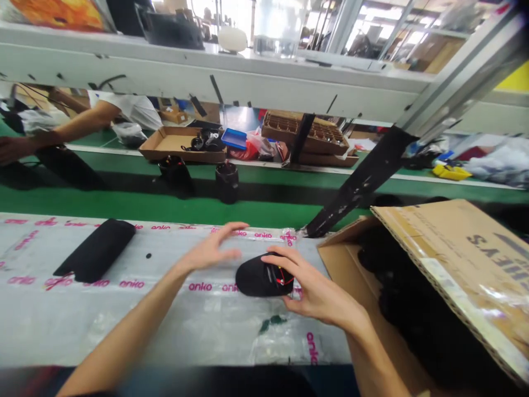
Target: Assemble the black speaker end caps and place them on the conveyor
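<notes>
My right hand [308, 284] is closed around the near end of a black rounded housing [254, 277], thumb on one side and fingers over the other. Thin red and yellow wires [282, 275] show at the housing's open end beside my fingers. To its left, my left hand [212, 251] hovers with fingers apart and holds nothing. Farther left on the worktop lies a longer black housing [97, 251], with red wires at its near end. A small black disc [149, 256] rests between that housing and my left forearm.
A cardboard box [454, 237] full of black pieces stands at the right. Beyond the plastic-covered worktop [173, 325] runs a green belt [264, 212] carrying black cylinders [227, 179]. A black-wrapped post [359, 182] slants down near the box. Another person's arm [78, 124] reaches in at far left.
</notes>
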`<state>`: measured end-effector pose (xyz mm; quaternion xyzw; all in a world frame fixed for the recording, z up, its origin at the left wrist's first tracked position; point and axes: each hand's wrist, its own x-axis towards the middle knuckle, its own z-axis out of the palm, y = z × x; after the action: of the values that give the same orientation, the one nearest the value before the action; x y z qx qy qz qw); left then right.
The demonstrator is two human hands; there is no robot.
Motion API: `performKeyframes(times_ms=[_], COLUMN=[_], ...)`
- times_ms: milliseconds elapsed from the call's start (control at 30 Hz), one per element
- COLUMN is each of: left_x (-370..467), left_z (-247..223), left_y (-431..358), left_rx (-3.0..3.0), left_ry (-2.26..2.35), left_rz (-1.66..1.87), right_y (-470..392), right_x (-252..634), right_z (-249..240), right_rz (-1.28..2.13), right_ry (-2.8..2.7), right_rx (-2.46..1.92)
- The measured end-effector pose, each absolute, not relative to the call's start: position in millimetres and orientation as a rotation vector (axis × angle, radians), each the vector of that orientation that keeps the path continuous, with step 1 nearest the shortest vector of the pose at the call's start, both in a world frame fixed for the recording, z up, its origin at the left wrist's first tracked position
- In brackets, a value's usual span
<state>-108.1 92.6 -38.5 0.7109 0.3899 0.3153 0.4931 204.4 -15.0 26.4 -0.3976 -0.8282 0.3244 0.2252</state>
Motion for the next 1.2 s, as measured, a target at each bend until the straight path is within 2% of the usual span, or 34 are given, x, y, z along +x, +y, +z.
performKeyframes(times_ms=[100,200,267,400,567,767,900,1000,1133,1200], left_x=[-75.5,-44.5,-32.2,-32.2,-44.3,-17.8,-2.8,-18.0,-58.8,-69.7], left_z=[-52.0,-71.5,-80.2,-80.9,-81.8,-95.6,-90.3,-76.7,-49.0,-35.6], left_y=[38.2,5.9,-11.3,-39.4,-49.8,-60.2,-68.4,-64.0,-34.9,-16.0], left_rx=[1.702,1.509,1.43,1.562,1.569,1.518,1.511,1.515,1.433,1.384], left_ry=[0.679,0.908,1.082,0.983,0.755,0.989,1.117,1.057,0.787,0.767], left_rz=[0.65,0.923,1.091,1.111,0.999,1.368,1.465,1.367,0.886,0.792], right_y=[-21.3,-25.7,-34.9,-63.4,-80.2,-82.6,-85.2,-84.6,-81.2,-79.8], right_x=[197.6,188.5,178.4,150.5,125.2,101.3,85.3,83.0,86.8,88.3], right_z=[8.3,-23.5,-46.0,-78.3,-88.0,-85.0,-88.2,-89.7,-87.8,-85.4], right_rz=[0.88,0.846,0.965,1.172,0.917,0.806,0.654,0.606,0.616,0.64], right_ry=[-2.192,-1.789,-1.523,-1.355,-1.293,-1.276,-1.169,-1.185,-1.213,-1.237], right_rx=[-1.076,-1.203,-1.204,-1.013,-1.034,-1.172,-1.225,-1.215,-1.193,-1.197])
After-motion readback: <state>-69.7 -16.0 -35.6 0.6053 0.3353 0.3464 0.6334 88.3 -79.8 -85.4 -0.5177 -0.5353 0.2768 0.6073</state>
